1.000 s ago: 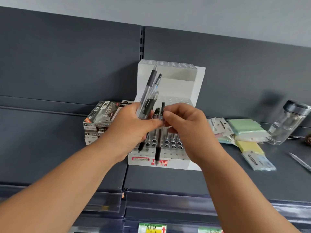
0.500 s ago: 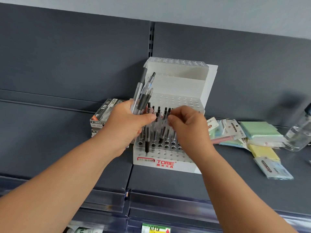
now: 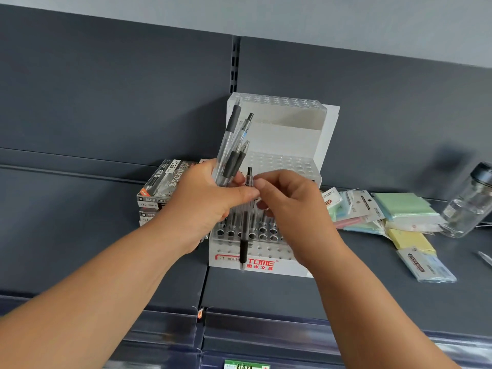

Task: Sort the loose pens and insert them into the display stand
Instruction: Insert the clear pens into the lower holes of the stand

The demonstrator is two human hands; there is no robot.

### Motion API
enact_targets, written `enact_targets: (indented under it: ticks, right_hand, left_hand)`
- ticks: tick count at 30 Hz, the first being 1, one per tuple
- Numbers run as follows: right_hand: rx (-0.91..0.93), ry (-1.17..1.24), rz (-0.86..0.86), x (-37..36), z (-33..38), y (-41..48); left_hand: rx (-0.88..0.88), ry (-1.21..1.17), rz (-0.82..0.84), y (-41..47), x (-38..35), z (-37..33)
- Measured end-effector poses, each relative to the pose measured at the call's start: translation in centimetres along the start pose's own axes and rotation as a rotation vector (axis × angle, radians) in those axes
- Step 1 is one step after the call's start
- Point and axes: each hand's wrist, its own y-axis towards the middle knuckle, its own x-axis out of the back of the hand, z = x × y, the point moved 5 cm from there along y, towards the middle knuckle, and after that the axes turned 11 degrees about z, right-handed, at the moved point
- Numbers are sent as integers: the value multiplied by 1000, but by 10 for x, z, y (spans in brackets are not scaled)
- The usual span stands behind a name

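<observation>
The right hand (image 3: 291, 209) has left the tops of the pens standing in the front row of the display stand (image 3: 292, 134) and come back against the bundle of pens (image 3: 231, 147) in the left hand (image 3: 202, 206). It now pinches a single pen (image 3: 243, 246), which hangs upright, tip before the red label (image 3: 260, 263).

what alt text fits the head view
The left hand grips a bundle of pens and the right hand pinches one pen upright in front of a white stand on a grey shelf. Boxes lie to its left, notepads and a jar to its right.
</observation>
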Motion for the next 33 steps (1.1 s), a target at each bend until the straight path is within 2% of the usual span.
enact_targets:
  ticks: [4,7,10,12,15,18,21,26,29,33]
  right_hand:
    - [-153,356,223,-5,-5,0]
    - [-164,405,296,-2,-6,-1]
    - [-113,328,228,4,-6,0]
    - [-28,216,81,16,-1,1]
    - [108,35,-122,35,8,1]
    - [167,-29,-201,40,9,2]
    - [146,-106,-208,34,0,5]
    - [24,-279,-103,14,-36,0]
    - [-15,-306,-104,16,-39,0]
    - [6,-475,-166,21,-18,-3]
  left_hand:
    - [-69,38,55,-3,-6,-9]
    - [-86,120,67,-2,-9,-8]
    - [-53,168,82,0,-11,-2]
    - [-5,157,91,1,-10,4]
    - [69,31,74,1,-6,14]
    - [107,-15,50,2,-2,20]
    - [123,-20,48,1,-1,22]
    - [132,-59,60,-1,1,23]
    - [152,-113,84,-4,1,23]
    - [149,-121,146,-7,-4,20]
